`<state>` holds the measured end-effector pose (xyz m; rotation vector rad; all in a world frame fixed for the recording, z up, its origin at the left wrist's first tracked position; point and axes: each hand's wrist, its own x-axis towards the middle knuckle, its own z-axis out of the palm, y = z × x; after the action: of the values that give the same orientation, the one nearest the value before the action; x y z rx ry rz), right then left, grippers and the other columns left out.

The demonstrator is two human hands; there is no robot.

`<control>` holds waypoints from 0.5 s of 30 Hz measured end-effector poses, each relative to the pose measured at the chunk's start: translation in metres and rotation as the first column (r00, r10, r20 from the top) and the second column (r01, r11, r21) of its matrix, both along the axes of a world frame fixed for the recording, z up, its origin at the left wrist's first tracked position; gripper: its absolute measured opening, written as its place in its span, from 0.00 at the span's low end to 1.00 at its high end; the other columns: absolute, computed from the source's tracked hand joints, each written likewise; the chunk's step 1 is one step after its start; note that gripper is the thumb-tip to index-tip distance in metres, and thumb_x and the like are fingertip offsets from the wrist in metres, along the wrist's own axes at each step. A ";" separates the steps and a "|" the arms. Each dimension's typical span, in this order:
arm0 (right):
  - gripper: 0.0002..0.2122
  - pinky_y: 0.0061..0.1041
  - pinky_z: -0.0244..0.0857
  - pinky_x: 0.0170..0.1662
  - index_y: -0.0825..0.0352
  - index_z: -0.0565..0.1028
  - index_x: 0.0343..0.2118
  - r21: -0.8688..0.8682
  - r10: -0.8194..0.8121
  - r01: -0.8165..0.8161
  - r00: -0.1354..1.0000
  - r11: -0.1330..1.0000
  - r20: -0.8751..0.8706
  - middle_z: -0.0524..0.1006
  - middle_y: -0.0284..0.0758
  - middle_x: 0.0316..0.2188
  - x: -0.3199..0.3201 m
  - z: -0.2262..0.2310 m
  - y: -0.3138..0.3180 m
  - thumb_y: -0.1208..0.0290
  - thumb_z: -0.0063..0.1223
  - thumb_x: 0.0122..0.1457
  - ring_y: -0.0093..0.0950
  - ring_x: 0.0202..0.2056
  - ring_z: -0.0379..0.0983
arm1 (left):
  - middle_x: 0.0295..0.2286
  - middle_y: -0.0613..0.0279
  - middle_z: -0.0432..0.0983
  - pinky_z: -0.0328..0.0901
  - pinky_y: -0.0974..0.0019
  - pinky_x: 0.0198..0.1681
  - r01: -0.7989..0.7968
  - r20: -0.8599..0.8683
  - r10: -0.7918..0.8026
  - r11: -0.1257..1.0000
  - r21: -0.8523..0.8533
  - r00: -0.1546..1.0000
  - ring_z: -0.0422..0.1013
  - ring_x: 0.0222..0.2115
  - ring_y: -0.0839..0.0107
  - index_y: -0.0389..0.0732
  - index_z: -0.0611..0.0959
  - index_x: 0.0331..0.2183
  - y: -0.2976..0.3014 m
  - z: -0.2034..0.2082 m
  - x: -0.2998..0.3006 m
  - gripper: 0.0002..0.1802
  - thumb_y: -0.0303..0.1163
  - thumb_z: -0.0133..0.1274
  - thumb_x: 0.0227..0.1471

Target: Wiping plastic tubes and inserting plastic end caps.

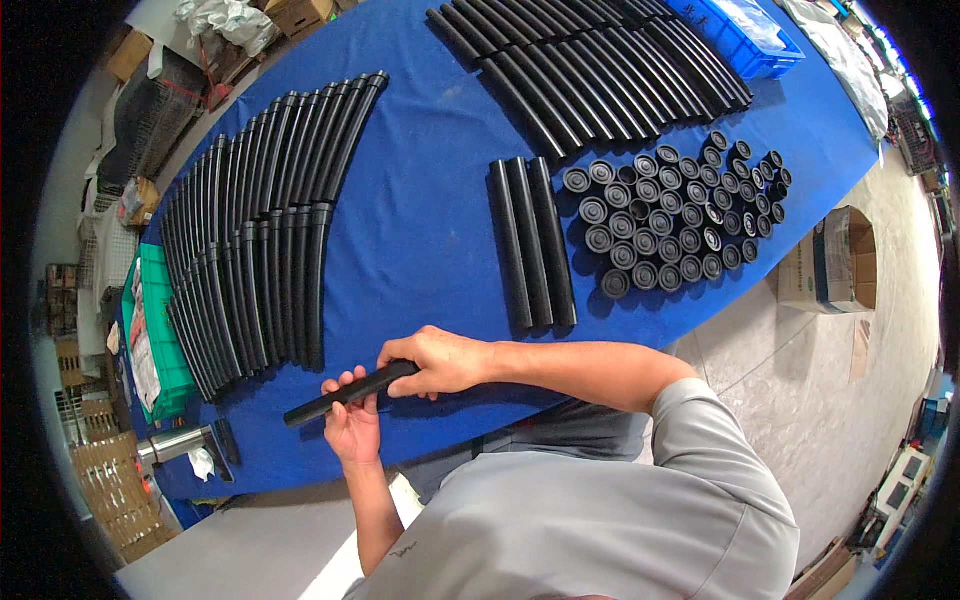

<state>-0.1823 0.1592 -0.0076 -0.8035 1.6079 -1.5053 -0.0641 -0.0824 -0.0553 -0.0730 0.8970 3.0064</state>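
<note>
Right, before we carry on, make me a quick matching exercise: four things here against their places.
Things:
1. Tube nearest the person
2. Round caps
3. Green bin
4. Blue crate

Places:
A. At the table's left end
B. At the table's far side
C. Between left hand and right hand
D. Clustered right of three separate tubes

Pairs: 1-C, 2-D, 3-A, 4-B

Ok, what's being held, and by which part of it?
A black tube: the right grip holds its right end, the left grip near its middle.
</note>
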 end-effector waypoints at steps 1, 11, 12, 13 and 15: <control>0.15 0.37 0.70 0.35 0.72 0.73 0.43 -0.034 -0.028 0.027 0.999 0.999 -0.039 0.76 0.46 0.30 -0.001 -0.009 -0.003 0.70 0.61 0.55 0.41 0.30 0.76 | 0.54 0.47 0.71 0.58 0.46 0.65 0.031 -0.034 -0.031 0.999 -0.022 0.999 0.62 0.60 0.52 0.38 0.74 0.50 0.000 0.001 -0.003 0.19 0.25 0.55 0.57; 0.15 0.39 0.69 0.34 0.72 0.73 0.44 -0.260 -0.228 0.117 0.862 0.959 -0.453 0.76 0.46 0.33 0.010 -0.027 -0.010 0.71 0.59 0.56 0.43 0.31 0.75 | 0.51 0.44 0.73 0.64 0.47 0.61 -0.038 0.009 0.038 0.999 -0.030 0.999 0.65 0.57 0.50 0.39 0.73 0.47 0.002 0.000 0.002 0.18 0.23 0.57 0.55; 0.15 0.40 0.69 0.34 0.72 0.73 0.44 -0.251 -0.220 0.116 0.869 0.961 -0.444 0.76 0.46 0.33 0.009 -0.027 -0.010 0.72 0.59 0.56 0.43 0.31 0.75 | 0.51 0.44 0.73 0.64 0.47 0.61 -0.038 0.008 0.038 0.999 -0.029 0.999 0.65 0.57 0.50 0.39 0.73 0.47 0.003 0.000 0.001 0.18 0.23 0.57 0.55; 0.15 0.40 0.69 0.34 0.72 0.73 0.44 -0.243 -0.213 0.114 0.875 0.963 -0.434 0.76 0.46 0.33 0.009 -0.026 -0.009 0.72 0.59 0.56 0.43 0.31 0.75 | 0.51 0.44 0.73 0.64 0.47 0.61 -0.039 0.022 0.039 0.999 -0.032 0.999 0.65 0.58 0.50 0.39 0.73 0.47 0.004 0.001 0.001 0.17 0.22 0.56 0.56; 0.15 0.40 0.69 0.34 0.72 0.73 0.44 -0.251 -0.250 0.135 0.823 0.958 -0.509 0.76 0.46 0.33 0.011 -0.031 -0.010 0.72 0.59 0.55 0.43 0.31 0.75 | 0.51 0.44 0.73 0.64 0.47 0.61 -0.039 0.035 0.040 0.999 -0.034 0.999 0.65 0.58 0.50 0.39 0.73 0.47 0.006 0.003 0.000 0.17 0.22 0.56 0.56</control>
<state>-0.1715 0.1489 -0.0382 -1.3037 2.0098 -1.7081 -0.0644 -0.0764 -0.0519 -0.1450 0.9533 3.0162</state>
